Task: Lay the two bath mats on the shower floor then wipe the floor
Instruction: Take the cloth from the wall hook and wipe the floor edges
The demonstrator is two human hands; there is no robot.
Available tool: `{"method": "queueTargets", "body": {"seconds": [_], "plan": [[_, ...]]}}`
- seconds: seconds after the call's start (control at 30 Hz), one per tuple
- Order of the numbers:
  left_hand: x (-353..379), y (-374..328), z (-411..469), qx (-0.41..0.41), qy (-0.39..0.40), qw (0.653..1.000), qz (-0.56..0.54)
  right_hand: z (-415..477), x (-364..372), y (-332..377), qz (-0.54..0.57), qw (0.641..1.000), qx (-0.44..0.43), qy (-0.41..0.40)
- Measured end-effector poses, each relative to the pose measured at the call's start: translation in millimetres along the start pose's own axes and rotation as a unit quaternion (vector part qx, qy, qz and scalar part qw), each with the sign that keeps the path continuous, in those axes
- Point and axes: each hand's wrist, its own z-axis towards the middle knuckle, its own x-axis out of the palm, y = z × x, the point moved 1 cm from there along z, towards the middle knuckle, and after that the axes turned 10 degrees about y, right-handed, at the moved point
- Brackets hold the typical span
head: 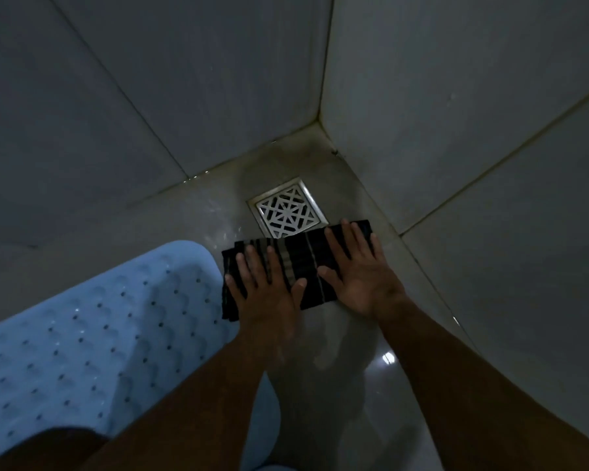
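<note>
Cloth (pixel 296 263), dark with pale stripes and folded into a long strip, lies on the shower floor (pixel 347 368) under both hands. The left hand (pixel 266 290) presses flat on the cloth's left half, fingers straight and slightly spread, thumb angled toward the other hand. The right hand (pixel 357 270) lies flat on the right half in the same way, its fingers reaching the cloth's far edge. The 2 thumbs are near each other but apart, with a band of striped cloth showing between them. Both forearms run back from the hands toward the camera.

Just beyond the fingertips, a square metal drain grate (pixel 286 209) with a lattice pattern is set in the floor; the cloth's far edge touches or slightly overlaps its near corner. Past the drain, 2 tiled walls (pixel 150 96) meet in a corner, and the wall to the right of the right hand stands close to the cloth's end.

To the left of the left hand, a light blue bath mat (pixel 82 334) with rows of small holes lies flat on the floor, its rounded corner just beside the cloth. The left forearm crosses over its near part. Only 1 mat can be told for certain; the light is dim.
</note>
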Motion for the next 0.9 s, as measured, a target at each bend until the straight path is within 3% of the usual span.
{"method": "queueTargets", "body": {"seconds": [0.67, 0.9], "plan": [[69, -63, -91, -0.109, -0.018, 0.991, -0.075, -92, 42, -51, -0.055, 0.992, -0.081, 0.074], [74, -64, -90, -0.114, -0.024, 0.99, -0.085, -89, 49, -52, -0.054, 0.994, -0.089, 0.035]]}}
